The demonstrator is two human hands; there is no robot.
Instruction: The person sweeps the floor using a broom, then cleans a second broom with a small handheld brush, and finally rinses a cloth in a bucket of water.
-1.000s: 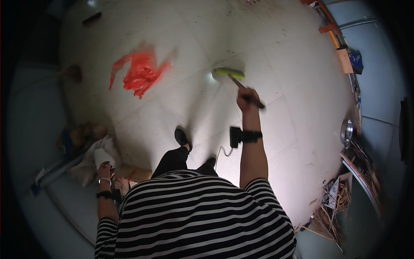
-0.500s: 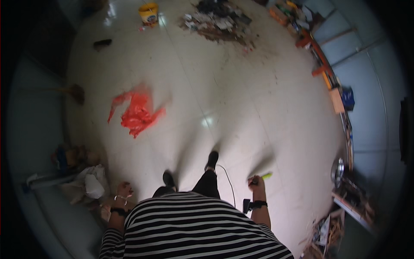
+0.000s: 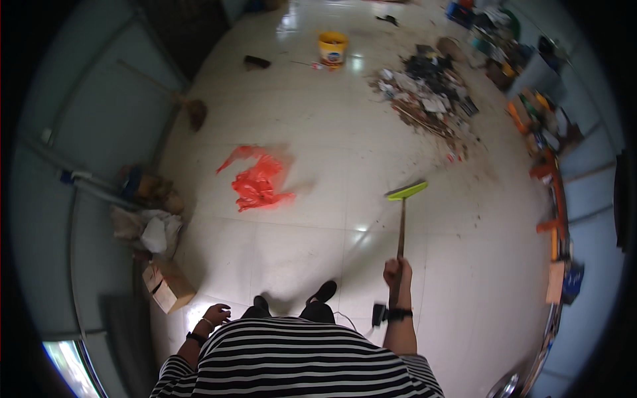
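My right hand point(image 3: 397, 271) grips the dark handle of a broom with a green head point(image 3: 407, 191). The handle reaches forward and the head rests on the white tiled floor point(image 3: 312, 225) ahead of me. My left hand point(image 3: 215, 314) hangs at my side with fingers loosely apart and holds nothing. A red plastic bag point(image 3: 257, 182) lies crumpled on the floor to the front left. A pile of dark debris point(image 3: 428, 96) sits farther ahead to the right.
A yellow bucket point(image 3: 332, 48) stands far ahead. Another broom point(image 3: 192, 111) leans by the left wall. A cardboard box point(image 3: 167, 285) and crumpled bags point(image 3: 149, 229) lie at the left. Cluttered items point(image 3: 544, 132) line the right wall.
The view has tilted up to show more of the room. My right hand has brought the broom forward, its head now out on the floor in front of me.
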